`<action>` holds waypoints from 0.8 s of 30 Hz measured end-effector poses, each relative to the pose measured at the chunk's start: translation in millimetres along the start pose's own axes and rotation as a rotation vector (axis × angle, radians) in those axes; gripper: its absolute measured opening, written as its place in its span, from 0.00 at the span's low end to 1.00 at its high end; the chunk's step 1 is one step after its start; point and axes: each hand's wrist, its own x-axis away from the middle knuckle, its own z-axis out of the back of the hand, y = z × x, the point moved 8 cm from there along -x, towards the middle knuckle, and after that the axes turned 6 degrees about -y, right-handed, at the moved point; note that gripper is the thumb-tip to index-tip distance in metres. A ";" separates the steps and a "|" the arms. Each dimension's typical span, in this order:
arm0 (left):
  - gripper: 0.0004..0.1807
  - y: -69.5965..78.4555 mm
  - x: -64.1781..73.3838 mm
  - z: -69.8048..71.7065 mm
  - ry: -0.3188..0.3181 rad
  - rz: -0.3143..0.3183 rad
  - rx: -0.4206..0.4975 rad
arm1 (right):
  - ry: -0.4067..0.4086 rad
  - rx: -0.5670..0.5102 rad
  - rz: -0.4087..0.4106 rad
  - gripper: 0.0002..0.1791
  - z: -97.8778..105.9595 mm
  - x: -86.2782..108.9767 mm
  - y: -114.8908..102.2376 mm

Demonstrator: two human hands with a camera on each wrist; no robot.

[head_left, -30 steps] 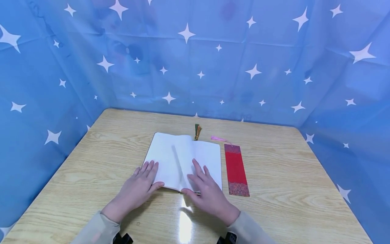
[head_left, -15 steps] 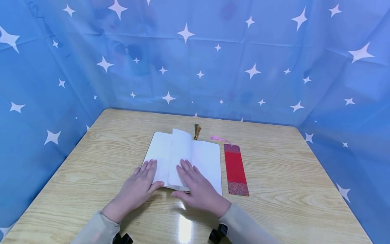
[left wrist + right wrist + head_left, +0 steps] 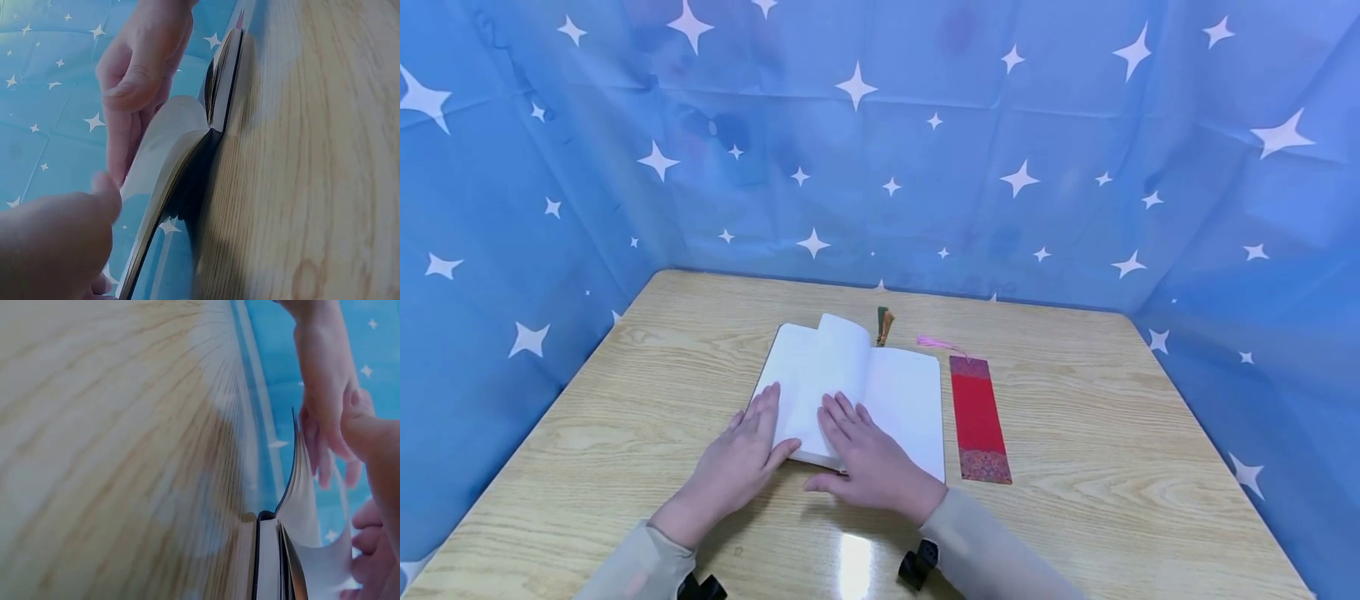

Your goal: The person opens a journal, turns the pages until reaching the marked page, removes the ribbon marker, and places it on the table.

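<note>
An open notebook with blank white pages point(image 3: 906, 400) lies on the table, its dark cover point(image 3: 199, 169) showing from below. The left half tilts up from the tabletop in both wrist views. My left hand point(image 3: 733, 462) rests on the outer edge of the left page, fingers extended and thumb at the lower edge. With straight fingers, my right hand point(image 3: 876, 467) touches a loose page point(image 3: 844, 346) that curves over toward the left side. Beyond the notebook's top edge, a green and a brown tassel point(image 3: 885, 325) stick out near the spine.
Right of the notebook lies a red bookmark point(image 3: 979, 421) with patterned ends and a pink tassel point(image 3: 936, 341). The wooden table point(image 3: 1112, 433) ends at a blue curtain with white stars point(image 3: 925, 192) at the back and sides.
My right hand has moved left across the notebook, sweeping the loose page from near the spine over onto the left side. The left hand stays at the left page, its fingers shifting slightly.
</note>
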 end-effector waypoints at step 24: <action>0.30 -5.1 6.8 -9.9 -0.077 -0.069 -0.092 | -0.003 0.042 -0.036 0.40 1.9 28.1 29.2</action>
